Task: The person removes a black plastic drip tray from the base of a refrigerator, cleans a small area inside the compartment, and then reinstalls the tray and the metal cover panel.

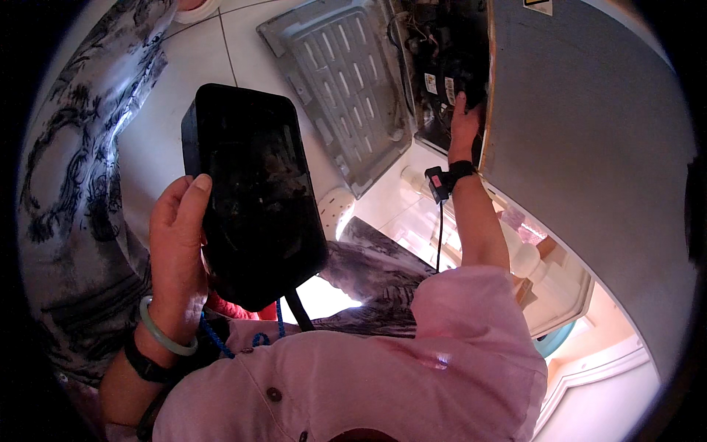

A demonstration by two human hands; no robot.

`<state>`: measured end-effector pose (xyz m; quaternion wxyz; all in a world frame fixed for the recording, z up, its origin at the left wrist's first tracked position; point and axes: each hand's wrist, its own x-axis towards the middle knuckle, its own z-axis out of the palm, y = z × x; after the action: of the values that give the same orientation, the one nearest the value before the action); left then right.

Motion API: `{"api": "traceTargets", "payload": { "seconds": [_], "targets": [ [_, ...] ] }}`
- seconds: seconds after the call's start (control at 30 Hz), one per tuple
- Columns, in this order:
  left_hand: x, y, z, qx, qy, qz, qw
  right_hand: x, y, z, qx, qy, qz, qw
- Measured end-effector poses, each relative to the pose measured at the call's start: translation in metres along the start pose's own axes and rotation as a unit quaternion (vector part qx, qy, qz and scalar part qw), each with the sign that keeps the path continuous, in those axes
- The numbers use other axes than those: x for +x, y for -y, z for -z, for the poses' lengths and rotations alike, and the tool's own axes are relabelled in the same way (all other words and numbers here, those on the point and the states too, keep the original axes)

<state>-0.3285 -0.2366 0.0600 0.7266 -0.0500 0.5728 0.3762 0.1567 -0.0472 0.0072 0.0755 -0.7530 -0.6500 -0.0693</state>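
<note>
My left hand grips the left edge of a black rectangular tray, thumb on its rim and the other fingers behind. The tray has raised sides and is tilted up, its dark shiny inside showing. My right hand reaches into the dark open compartment of a large grey appliance. There it lies against a black part bearing white labels. One digit is stretched out; shadow hides the others, and I see nothing held in that hand.
A grey metal panel with slots leans beside the opening, over pale floor tiles. Wires run inside the compartment. A black cable hangs from the small device on my right wrist. Patterned trousers fill the left side.
</note>
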Motion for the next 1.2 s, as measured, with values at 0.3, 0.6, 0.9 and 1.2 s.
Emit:
{"api": "traceTargets", "payload": {
  "seconds": [0.3, 0.6, 0.9, 1.2],
  "targets": [
    [0.003, 0.004, -0.003, 0.010, -0.046, -0.002, 0.999, 0.009, -0.009, 0.004, 0.005, 0.020, -0.008, 1.000],
    [0.006, 0.008, -0.003, 0.013, -0.051, 0.008, 0.999, 0.005, 0.015, 0.008, 0.183, 0.067, -0.123, 0.973],
    [0.002, 0.006, -0.005, 0.050, -0.053, -0.019, 0.997, -0.058, -0.030, -0.038, 0.203, -0.047, -0.097, 0.973],
    [-0.003, 0.009, -0.001, 0.043, -0.006, -0.007, 0.999, -0.163, 0.006, -0.022, 0.199, 0.131, -0.144, 0.960]
  ]
}}
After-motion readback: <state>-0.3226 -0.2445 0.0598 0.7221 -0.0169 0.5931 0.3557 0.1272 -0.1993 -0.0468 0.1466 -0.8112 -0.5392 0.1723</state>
